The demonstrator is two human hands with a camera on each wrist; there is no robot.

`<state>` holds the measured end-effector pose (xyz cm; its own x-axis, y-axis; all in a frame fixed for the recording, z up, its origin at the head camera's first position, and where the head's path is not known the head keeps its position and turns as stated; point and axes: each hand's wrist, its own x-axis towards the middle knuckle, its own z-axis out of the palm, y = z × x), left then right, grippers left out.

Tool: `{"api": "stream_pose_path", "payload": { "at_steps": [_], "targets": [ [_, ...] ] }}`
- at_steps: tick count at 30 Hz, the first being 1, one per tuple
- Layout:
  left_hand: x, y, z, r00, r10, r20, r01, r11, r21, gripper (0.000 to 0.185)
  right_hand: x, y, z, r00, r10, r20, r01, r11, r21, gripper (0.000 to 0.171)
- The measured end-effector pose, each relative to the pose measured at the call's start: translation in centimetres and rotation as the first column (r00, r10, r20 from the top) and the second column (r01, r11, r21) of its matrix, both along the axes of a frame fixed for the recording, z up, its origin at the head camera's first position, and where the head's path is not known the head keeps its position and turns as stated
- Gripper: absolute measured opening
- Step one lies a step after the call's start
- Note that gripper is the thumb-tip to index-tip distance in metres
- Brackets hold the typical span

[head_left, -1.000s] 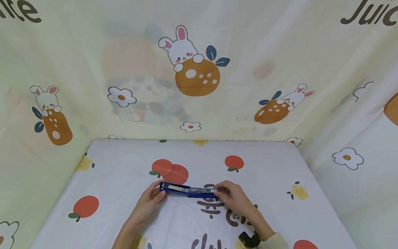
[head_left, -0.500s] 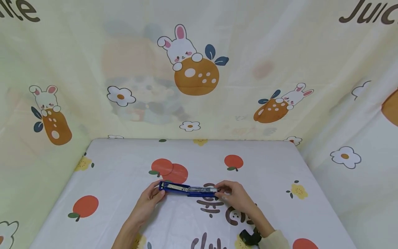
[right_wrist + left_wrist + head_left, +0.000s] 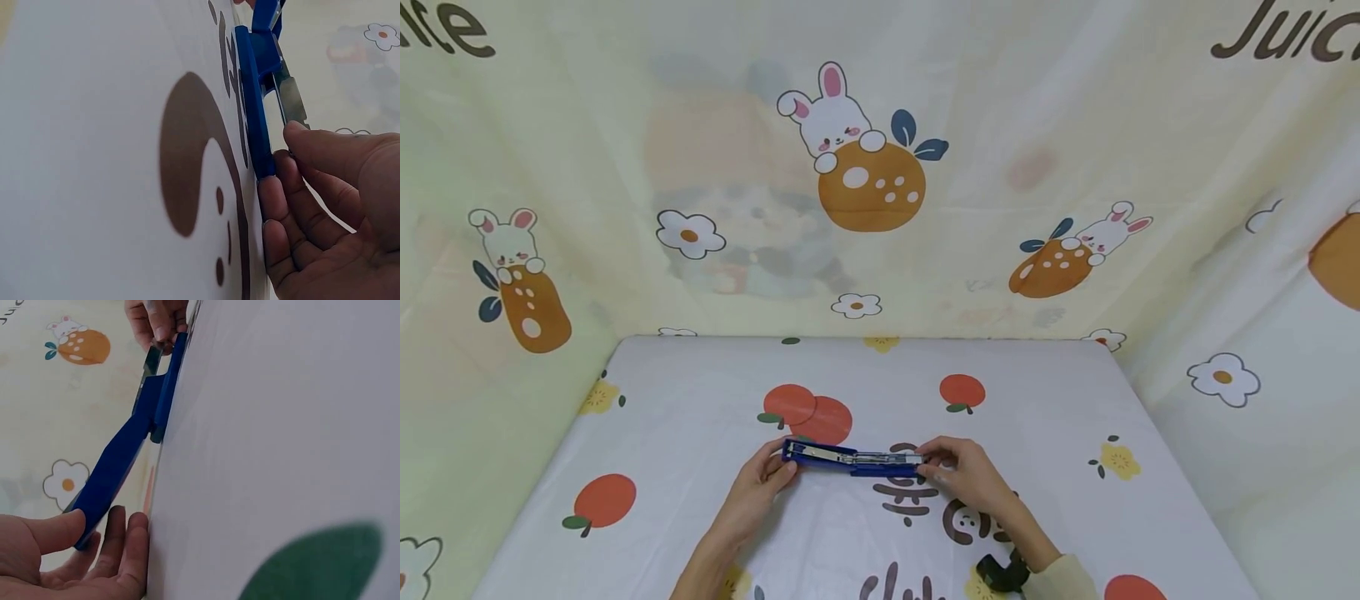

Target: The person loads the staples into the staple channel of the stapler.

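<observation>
Head view: left hand (image 3: 758, 486) pinches the raised lid end of a blue stapler (image 3: 852, 458); right hand (image 3: 964, 472) pinches its other end at the metal staple rail. Stapler lies swung open on the table (image 3: 1045, 417). Likely rigid, light, smooth plastic; hinge moves, so grip both ends.

The person shows 2 bare forearms and 2 bare hands, with no rings or gloves visible. The left hand (image 3: 758, 487) comes off a forearm that is uncovered as far as the head view reaches. The right hand (image 3: 967, 477) ends in a pale beige sleeve cuff (image 3: 1063, 581) at the wrist. Just beside that cuff sits a small black device (image 3: 1000, 574) with a rounded, clamp-like shape, strapped at the right wrist. Fingernails look short and unpainted.
</observation>
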<state>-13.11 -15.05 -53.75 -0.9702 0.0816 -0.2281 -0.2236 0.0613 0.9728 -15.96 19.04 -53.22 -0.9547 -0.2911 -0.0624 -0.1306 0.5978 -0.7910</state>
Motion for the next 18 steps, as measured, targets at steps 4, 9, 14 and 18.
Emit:
{"api": "stream_pose_path", "payload": {
  "at_steps": [4, 9, 14, 18],
  "targets": [
    [0.0, 0.1, -0.1, 1.0, 0.0, -0.01, 0.0, 1.0, -0.008, 0.043, 0.1, 0.1, 0.1, 1.0, 0.0, 0.003, 0.0, 1.0, 0.0, 0.019],
    [0.0, 0.4, 0.1, 1.0, -0.005, -0.019, 0.006, 0.999, 0.034, 0.043, 0.0, 0.2, -0.1, 1.0, 0.0, -0.001, 0.0, 1.0, 0.003, 0.02],
    [-0.1, 0.6, 0.7, 1.0, -0.015, -0.023, 0.017, 0.997, 0.078, 0.045, -0.1, 0.3, -0.4, 1.0, 0.002, -0.011, -0.002, 1.0, 0.004, 0.02],
    [-0.3, 0.8, 1.2, 0.999, -0.027, -0.038, 0.03, 0.994, 0.107, 0.047, -0.2, 0.3, -0.5, 1.0, 0.001, -0.01, -0.001, 1.0, 0.009, 0.019]
  ]
}}
